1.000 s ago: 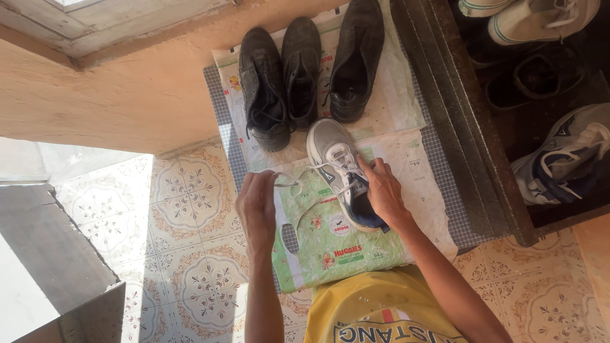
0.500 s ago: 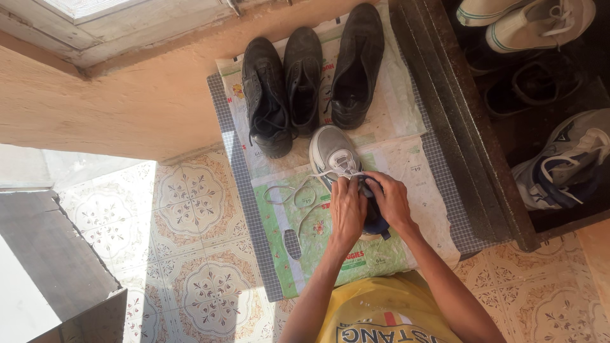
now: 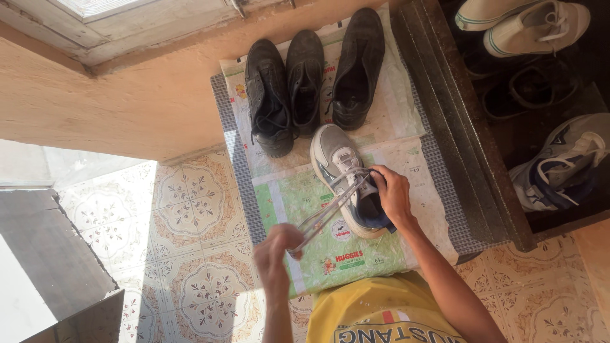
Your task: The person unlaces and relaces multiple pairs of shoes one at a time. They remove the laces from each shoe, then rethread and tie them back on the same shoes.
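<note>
Left hand (image 3: 277, 246) is fisted around the white shoelace (image 3: 330, 208), drawing it taut away from the grey-and-white sneaker (image 3: 340, 170), which lies on the green plastic sheet (image 3: 298, 203) below three black shoes (image 3: 305, 79), while the right hand (image 3: 391, 194) clamps its collar.

So we've got a patterned tile floor (image 3: 190, 209) here, with a blue-and-white checked cloth (image 3: 238, 165) spread on it up against the wall. On top of the cloth lie flattened green-and-white plastic wrappers (image 3: 305, 203). Three black shoes (image 3: 305, 82) sit in a row on the far wrapper, and a grey-and-white sneaker (image 3: 340, 171) lies on the near one, just in front of them.
</note>
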